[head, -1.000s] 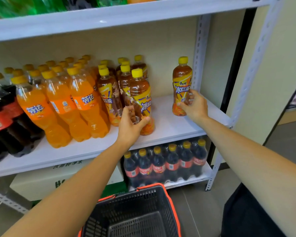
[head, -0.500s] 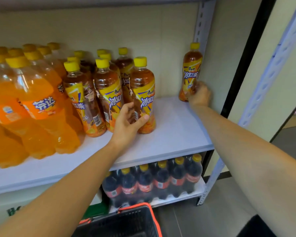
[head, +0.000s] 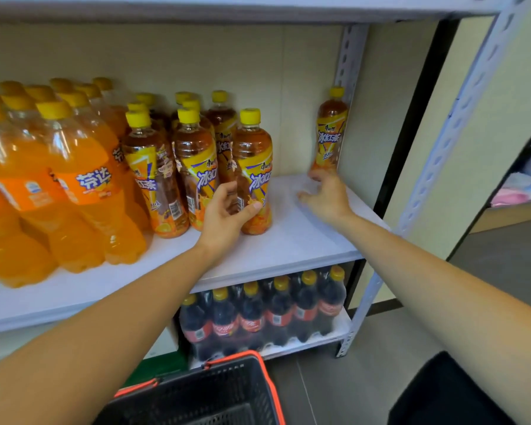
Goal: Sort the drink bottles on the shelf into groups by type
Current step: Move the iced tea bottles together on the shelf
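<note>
our left hand (head: pixel 226 210) grips the lower half of the front tea bottle (head: pixel 252 154), with the thumb across its front and the fingers curled round its left side. that bottle stands upright on the shelf (head: pixel 301 240), at the right edge of the other tea bottles (head: pixel 172 167), which are packed close together and all have yellow caps. to their left, the bigger orange soda bottles (head: pixel 83 185) crowd the shelf and touch the tea group. well apart on the right, a lone tea bottle (head: pixel 330 139) stands upright at the back corner, just beside the grey post (head: pixel 348 65). our right hand (head: pixel 327 197) is low at its base, with loose, part-spread fingers closed on nothing. the hand is blurred, so we cannot tell whether the fingertips touch the bottle. a bare stretch of shelf lies between the two hands. on the level below sits a wrapped cola pack (head: pixel 258 317) of dark bottles with red labels and yellow caps. a black basket (head: pixel 215 391) with an orange rim shows at the bottom edge, under our left forearm.
</note>
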Tool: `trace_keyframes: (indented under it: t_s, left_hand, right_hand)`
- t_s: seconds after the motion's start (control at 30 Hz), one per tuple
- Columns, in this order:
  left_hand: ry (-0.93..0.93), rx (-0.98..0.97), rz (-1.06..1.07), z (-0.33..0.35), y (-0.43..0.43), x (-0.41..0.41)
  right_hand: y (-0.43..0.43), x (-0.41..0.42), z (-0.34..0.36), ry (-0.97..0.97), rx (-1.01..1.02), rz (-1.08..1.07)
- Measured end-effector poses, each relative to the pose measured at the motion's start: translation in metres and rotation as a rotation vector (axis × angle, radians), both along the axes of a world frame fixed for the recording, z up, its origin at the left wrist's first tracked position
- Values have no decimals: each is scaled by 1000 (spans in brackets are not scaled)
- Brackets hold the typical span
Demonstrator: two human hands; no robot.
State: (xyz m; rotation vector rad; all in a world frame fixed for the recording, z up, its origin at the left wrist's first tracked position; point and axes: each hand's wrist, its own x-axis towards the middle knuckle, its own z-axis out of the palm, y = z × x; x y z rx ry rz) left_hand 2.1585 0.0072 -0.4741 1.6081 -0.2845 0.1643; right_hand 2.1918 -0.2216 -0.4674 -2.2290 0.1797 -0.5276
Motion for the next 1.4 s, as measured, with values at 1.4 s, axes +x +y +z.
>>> trace_keyframes:
  t_s: [1.4]
  left_hand:
    - [173, -240, -138, 21, 117, -85]
  right_hand:
    - [129, -190, -41, 0, 746, 430]
